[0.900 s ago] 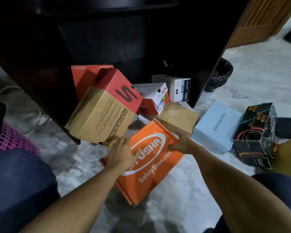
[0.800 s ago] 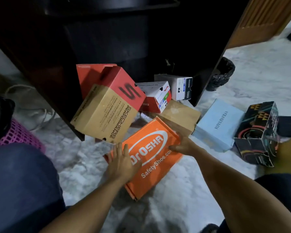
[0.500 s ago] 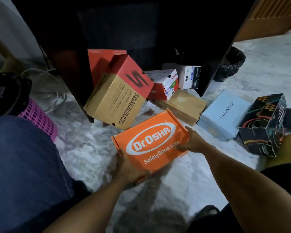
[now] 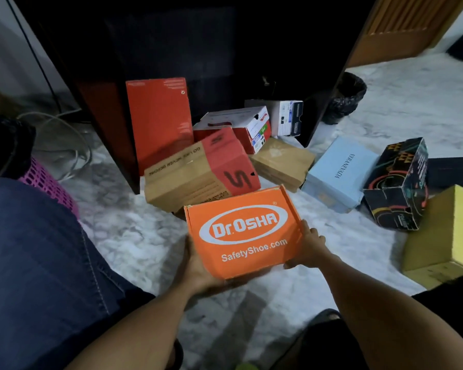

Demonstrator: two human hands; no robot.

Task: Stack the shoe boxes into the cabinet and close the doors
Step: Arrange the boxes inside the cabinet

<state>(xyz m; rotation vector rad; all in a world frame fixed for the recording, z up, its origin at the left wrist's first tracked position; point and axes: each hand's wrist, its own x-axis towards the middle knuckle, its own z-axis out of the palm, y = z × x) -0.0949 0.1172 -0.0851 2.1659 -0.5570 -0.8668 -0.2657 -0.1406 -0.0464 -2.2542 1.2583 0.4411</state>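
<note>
Risk, tan-and-red box (image 4: 198, 172): it lies tilted at the cabinet (image 4: 107, 124) mouth, beside the upright red box (image 4: 159, 121); pushing past it could topple both.
Risk, orange box (image 4: 241, 233): held off the floor, just before the pile; gripped only at its edges, it may slip.
Left hand (image 4: 198, 268): cupped under the near-left corner, fingers mostly hidden beneath.
Right hand (image 4: 309, 248): clasps the right wall, thumb under the near edge.

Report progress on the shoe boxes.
Done: no neat stack yet; the red box and tan box sit jumbled at the open cabinet. In hand: left hand and right hand hold the orange box. Left: light blue box, black box, yellow box on the floor, then closing up.
</note>
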